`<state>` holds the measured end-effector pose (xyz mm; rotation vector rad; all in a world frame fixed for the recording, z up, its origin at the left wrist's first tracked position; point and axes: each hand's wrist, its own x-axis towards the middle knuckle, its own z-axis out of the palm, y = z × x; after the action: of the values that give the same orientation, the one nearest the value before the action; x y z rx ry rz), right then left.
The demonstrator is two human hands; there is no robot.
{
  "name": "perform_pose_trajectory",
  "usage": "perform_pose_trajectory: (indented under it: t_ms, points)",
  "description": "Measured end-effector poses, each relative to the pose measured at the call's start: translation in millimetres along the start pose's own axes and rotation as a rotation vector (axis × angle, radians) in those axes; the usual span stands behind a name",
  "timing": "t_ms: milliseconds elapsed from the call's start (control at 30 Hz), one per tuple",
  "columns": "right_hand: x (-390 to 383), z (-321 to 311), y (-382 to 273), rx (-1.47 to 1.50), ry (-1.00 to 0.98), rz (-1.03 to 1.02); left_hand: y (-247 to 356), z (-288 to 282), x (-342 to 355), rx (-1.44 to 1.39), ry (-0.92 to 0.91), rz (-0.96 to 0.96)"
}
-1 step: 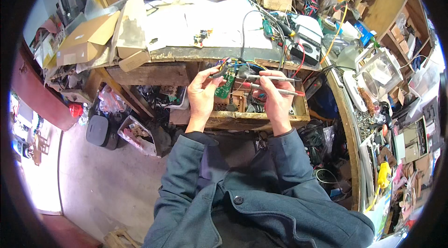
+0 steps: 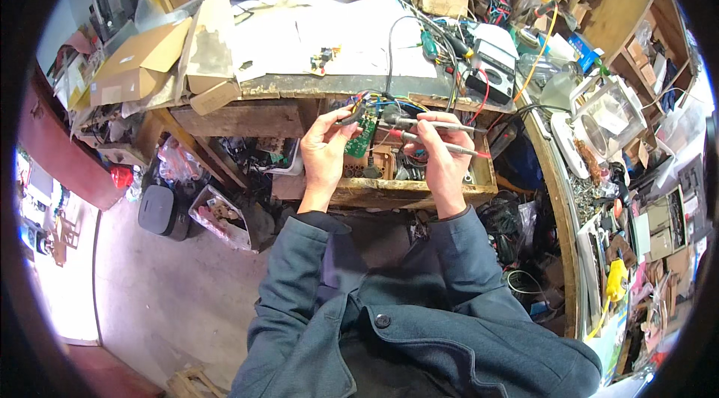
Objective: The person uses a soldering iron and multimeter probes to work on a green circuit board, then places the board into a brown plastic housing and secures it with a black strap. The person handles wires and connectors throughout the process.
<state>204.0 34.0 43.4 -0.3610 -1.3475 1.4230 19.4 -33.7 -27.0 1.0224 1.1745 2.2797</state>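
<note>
Above an open wooden drawer (image 2: 419, 192) of parts: left hand (image 2: 323, 152) gripping a green circuit board (image 2: 362, 137), right hand (image 2: 442, 155) clasping two probes (image 2: 438, 136).

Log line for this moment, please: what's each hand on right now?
left hand: holds green circuit board with coloured wires | right hand: grips two test probes, tips toward board | place: over open wooden drawer

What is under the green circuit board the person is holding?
Under the green circuit board, held by the left hand, lies an open wooden drawer of small parts. The right hand holds two probes. Both hands hide some contents.
</note>
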Motion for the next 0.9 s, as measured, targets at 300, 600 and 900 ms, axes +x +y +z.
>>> perform_pose_trajectory:
  t_ms: [300, 600, 900]
  points:
    - [-10.1, 29.7, 3.0, -0.159, -0.079, -0.259, 4.8, 5.8, -5.6, 0.120, 0.037, 0.076]
    - [-4.9, 31.5, 13.0, -0.290, -0.094, -0.325, 5.2, 4.5, -5.6, 0.178, 0.032, 0.113]
    - [-8.8, 35.4, 6.0, -0.425, -0.118, -0.387, 5.5, 3.3, -8.4, 0.309, 0.028, 0.222]
